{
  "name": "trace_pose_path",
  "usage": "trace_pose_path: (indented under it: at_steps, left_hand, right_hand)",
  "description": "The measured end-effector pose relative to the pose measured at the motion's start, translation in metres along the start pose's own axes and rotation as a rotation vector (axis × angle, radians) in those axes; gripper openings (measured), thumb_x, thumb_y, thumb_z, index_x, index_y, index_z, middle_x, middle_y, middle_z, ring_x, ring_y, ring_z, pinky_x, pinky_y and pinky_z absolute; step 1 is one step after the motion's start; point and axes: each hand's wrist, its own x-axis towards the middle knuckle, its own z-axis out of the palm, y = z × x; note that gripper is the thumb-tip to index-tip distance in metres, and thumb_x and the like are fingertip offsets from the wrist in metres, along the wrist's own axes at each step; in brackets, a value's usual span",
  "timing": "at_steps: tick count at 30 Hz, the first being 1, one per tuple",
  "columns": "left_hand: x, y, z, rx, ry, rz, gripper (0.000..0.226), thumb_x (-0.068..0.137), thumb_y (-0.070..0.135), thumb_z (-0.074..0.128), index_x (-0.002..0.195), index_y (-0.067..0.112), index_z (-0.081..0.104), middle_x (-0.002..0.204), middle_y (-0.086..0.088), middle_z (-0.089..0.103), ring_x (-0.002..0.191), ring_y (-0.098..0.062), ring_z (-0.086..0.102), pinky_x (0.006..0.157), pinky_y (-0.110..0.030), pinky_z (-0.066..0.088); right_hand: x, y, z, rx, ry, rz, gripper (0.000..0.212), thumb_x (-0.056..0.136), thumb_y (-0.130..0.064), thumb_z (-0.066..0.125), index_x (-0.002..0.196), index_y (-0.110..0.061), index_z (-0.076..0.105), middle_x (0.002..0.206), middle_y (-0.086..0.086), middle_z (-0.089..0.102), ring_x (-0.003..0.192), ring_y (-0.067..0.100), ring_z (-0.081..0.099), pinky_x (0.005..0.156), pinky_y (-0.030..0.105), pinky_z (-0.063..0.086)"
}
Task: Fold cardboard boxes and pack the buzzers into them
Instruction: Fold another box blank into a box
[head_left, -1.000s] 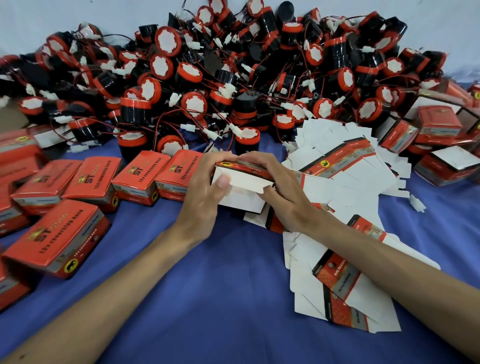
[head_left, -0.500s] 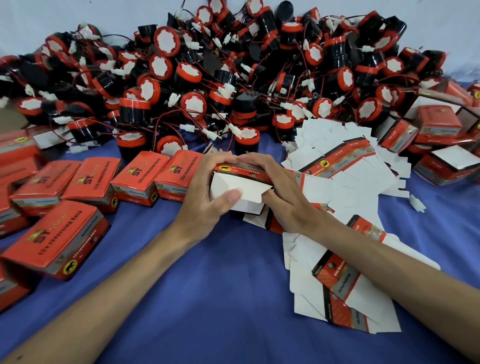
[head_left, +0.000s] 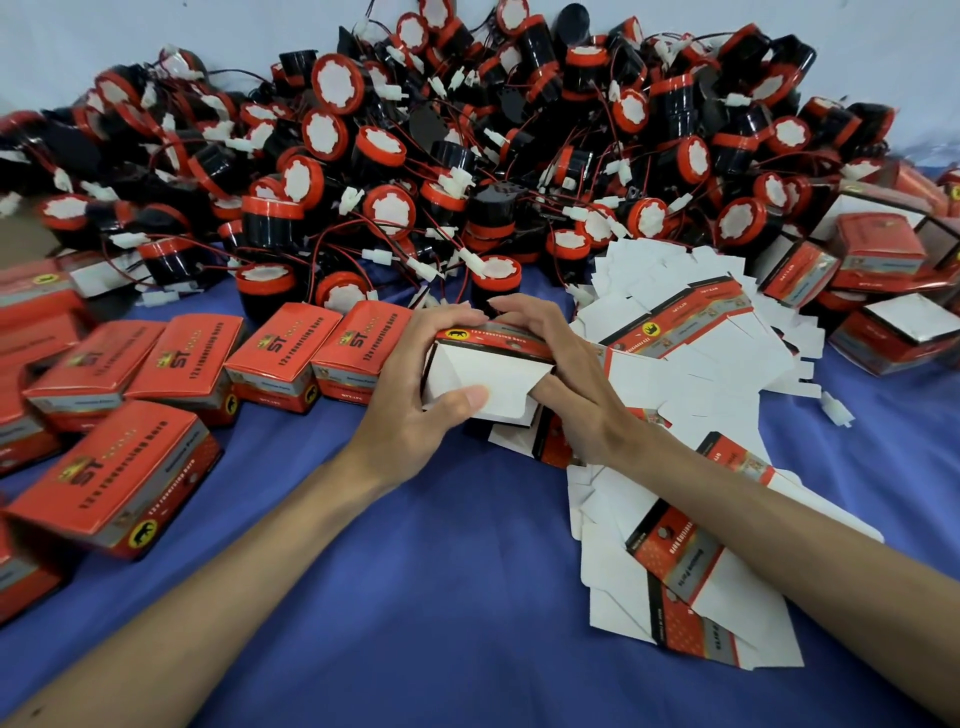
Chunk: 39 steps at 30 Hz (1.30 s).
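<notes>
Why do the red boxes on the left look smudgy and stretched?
Head view: the wide-angle lens stretches and softens the red boxes at the left edge; head view: the half-folded box, gripped by the left hand and right hand, sits mid-frame and looks sharper; head view: the light is soft and even, without glare.

Wide blue cloth (head_left: 457, 597) underneath, pale wall (head_left: 156, 31) at the back.

The left grip (head_left: 415, 387) and right grip (head_left: 576, 387) are bare, with short plain nails (head_left: 475, 399), on bare slender forearms (head_left: 234, 561).
</notes>
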Motion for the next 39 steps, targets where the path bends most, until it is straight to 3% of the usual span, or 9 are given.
trace_pose_path:
  at_steps: [5, 10, 15, 20, 24, 26, 33, 36, 39]
  left_hand:
    - [-0.0006, 0.0002, 0.0021, 0.032, 0.012, -0.007, 0.053, 0.08, 0.038, 0.056, 0.126, 0.013, 0.048, 0.124, -0.011, 0.056, 0.115, -0.021, 0.055, 0.096, -0.034, 0.045]
    - [-0.0004, 0.0006, 0.0039, 0.026, 0.046, -0.026, 0.044, 0.086, 0.039, 0.053, 0.124, 0.018, 0.048, 0.12, -0.004, 0.058, 0.112, -0.015, 0.057, 0.092, -0.029, 0.047]
    - [-0.0006, -0.0011, 0.0038, 0.074, 0.053, -0.029, 0.042, 0.092, 0.032, 0.055, 0.129, 0.012, 0.047, 0.122, -0.005, 0.058, 0.116, -0.019, 0.057, 0.097, -0.044, 0.048]
    - [0.0006, -0.0023, 0.0042, 0.09, 0.078, -0.023, 0.042, 0.091, 0.022, 0.056, 0.129, 0.006, 0.048, 0.123, -0.007, 0.059, 0.117, -0.021, 0.057, 0.099, -0.047, 0.047]
    - [0.0005, -0.0021, 0.0039, 0.102, 0.107, -0.003, 0.039, 0.092, 0.02, 0.056, 0.127, 0.005, 0.05, 0.121, -0.006, 0.06, 0.114, -0.019, 0.059, 0.097, -0.045, 0.049]
    - [0.0011, -0.0027, 0.0039, 0.125, 0.12, 0.014, 0.036, 0.092, 0.019, 0.057, 0.125, 0.006, 0.051, 0.12, -0.004, 0.061, 0.114, -0.018, 0.059, 0.097, -0.041, 0.048]
    - [0.0019, -0.0032, 0.0048, 0.153, 0.149, 0.04, 0.032, 0.091, 0.019, 0.059, 0.121, 0.009, 0.053, 0.113, -0.003, 0.063, 0.106, -0.011, 0.061, 0.089, -0.021, 0.048]
    - [0.0014, -0.0023, 0.0055, 0.163, 0.166, 0.036, 0.031, 0.091, 0.019, 0.06, 0.119, 0.011, 0.054, 0.112, -0.003, 0.064, 0.105, -0.012, 0.061, 0.089, -0.023, 0.049]
    - [0.0011, -0.0012, 0.0058, 0.177, 0.183, 0.05, 0.029, 0.09, 0.02, 0.06, 0.117, 0.014, 0.053, 0.11, -0.003, 0.064, 0.104, -0.012, 0.062, 0.089, -0.027, 0.05]
  right_hand:
    - [0.0023, 0.0021, -0.0007, 0.112, 0.003, 0.02, 0.062, 0.076, -0.031, 0.042, 0.134, -0.011, 0.033, 0.117, 0.016, 0.054, 0.11, 0.025, 0.056, 0.092, 0.034, 0.046]
    - [0.0022, 0.0008, -0.0006, 0.203, -0.001, 0.06, 0.066, 0.077, -0.032, 0.046, 0.137, -0.01, 0.031, 0.118, 0.017, 0.053, 0.111, 0.029, 0.055, 0.091, 0.046, 0.047]
    - [0.0011, 0.0013, -0.0004, 0.123, 0.045, 0.068, 0.061, 0.082, -0.028, 0.057, 0.135, -0.011, 0.034, 0.112, 0.007, 0.057, 0.103, 0.02, 0.06, 0.086, 0.03, 0.051]
    - [0.0004, 0.0022, 0.0006, 0.004, 0.066, 0.076, 0.053, 0.085, -0.016, 0.06, 0.133, -0.018, 0.036, 0.113, 0.006, 0.06, 0.107, 0.013, 0.06, 0.091, 0.022, 0.048]
    - [0.0005, 0.0018, 0.0021, -0.036, 0.07, 0.048, 0.049, 0.088, -0.015, 0.059, 0.131, -0.022, 0.036, 0.113, -0.004, 0.058, 0.109, 0.008, 0.058, 0.092, 0.02, 0.047]
    - [0.0011, 0.0028, 0.0028, -0.049, 0.069, 0.038, 0.048, 0.089, -0.014, 0.058, 0.131, -0.021, 0.036, 0.113, -0.001, 0.058, 0.108, 0.01, 0.059, 0.091, 0.024, 0.049]
    - [0.0017, 0.0033, 0.0051, -0.074, 0.082, 0.03, 0.046, 0.092, -0.015, 0.056, 0.129, -0.032, 0.035, 0.119, -0.003, 0.055, 0.111, 0.011, 0.058, 0.09, 0.03, 0.051]
    - [0.0014, 0.0036, 0.0059, -0.093, 0.095, 0.022, 0.046, 0.092, -0.015, 0.056, 0.128, -0.034, 0.034, 0.12, -0.004, 0.054, 0.112, 0.011, 0.057, 0.092, 0.03, 0.051]
    - [0.0015, 0.0037, 0.0064, -0.111, 0.106, 0.008, 0.044, 0.091, -0.013, 0.057, 0.129, -0.026, 0.038, 0.12, -0.003, 0.055, 0.113, 0.013, 0.057, 0.095, 0.027, 0.048]
